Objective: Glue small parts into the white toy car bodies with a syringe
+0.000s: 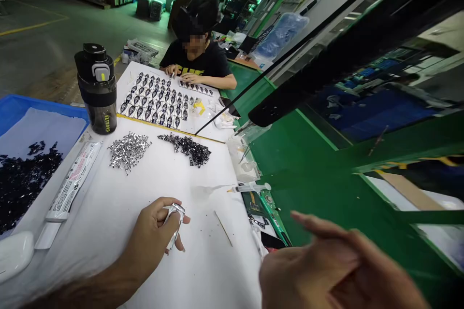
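Observation:
My left hand (pixel 155 229) is closed around a small, shiny, silver-coloured part (pixel 176 210), gripped between thumb and fingers above the white table; its exact kind does not show. At the lower right, my right hand (pixel 326 265) is raised close to the camera and smeared by motion. One finger of it points leftward, but I cannot make out the others or anything in them. On the table between the hands lies a thin stick (pixel 223 229). A syringe (pixel 250 188) with an orange tip rests near the table's right edge.
Beyond my hands lie a pile of silver pieces (pixel 129 151) and a pile of black pieces (pixel 190 149). A dark bottle (pixel 97 91), a white tube (pixel 74 181) and a blue tray (pixel 78 112) stand left. Across the table, a person (pixel 203 65) handles parts beside rows of pieces (pixel 155 101).

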`<state>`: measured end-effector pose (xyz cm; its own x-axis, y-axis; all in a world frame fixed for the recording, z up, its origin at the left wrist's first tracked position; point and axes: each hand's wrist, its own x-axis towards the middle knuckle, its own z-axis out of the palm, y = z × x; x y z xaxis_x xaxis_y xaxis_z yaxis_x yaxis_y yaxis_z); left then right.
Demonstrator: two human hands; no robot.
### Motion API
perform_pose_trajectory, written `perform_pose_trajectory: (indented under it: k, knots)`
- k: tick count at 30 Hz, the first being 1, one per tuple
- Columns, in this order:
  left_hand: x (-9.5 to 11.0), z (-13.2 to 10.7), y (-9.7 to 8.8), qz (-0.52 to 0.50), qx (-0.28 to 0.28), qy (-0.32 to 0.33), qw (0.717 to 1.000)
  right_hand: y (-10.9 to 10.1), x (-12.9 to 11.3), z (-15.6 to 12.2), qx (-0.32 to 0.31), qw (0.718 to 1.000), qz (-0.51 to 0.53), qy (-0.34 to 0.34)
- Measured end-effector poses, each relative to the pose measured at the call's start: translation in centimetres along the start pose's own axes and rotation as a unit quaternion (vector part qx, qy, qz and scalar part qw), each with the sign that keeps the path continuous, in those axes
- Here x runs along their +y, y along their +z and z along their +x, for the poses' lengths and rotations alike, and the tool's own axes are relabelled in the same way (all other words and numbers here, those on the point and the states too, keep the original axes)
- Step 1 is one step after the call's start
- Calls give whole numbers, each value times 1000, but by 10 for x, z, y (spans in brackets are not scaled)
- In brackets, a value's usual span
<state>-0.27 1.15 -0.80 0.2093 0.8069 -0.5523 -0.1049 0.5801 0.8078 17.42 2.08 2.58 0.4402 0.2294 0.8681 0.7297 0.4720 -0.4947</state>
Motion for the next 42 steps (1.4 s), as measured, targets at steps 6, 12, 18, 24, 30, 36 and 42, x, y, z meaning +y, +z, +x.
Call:
perform_pose_trajectory:
  k: [6, 12, 18, 24, 30, 36, 42]
  knots:
    - [-1, -1, -2, 6, -14, 3, 1000, 20, 82, 65, -77, 979, -176, 73]
    - [-3, -1, -2, 3, -15, 13, 1000, 24, 142, 60, -166, 961, -196, 99]
    - [-2, -2, -1, 4, -13, 14, 1000, 27, 149, 62, -188, 953, -192, 139]
    - [-5, -1, -2, -1, -19, 22, 1000, 15, 141, 61, -263, 919, -153, 251]
    - [-4, -4, 1, -67, -30, 1, 997, -21, 102, 18, -276, 865, -31, 418]
    - [-7, -7, 3, -107, -83, -44, 990, -8, 73, 3, -246, 809, 84, 527]
    - [-13, -5, 3, -63, -108, -33, 992, -4, 6, 27, -158, 799, 240, 529]
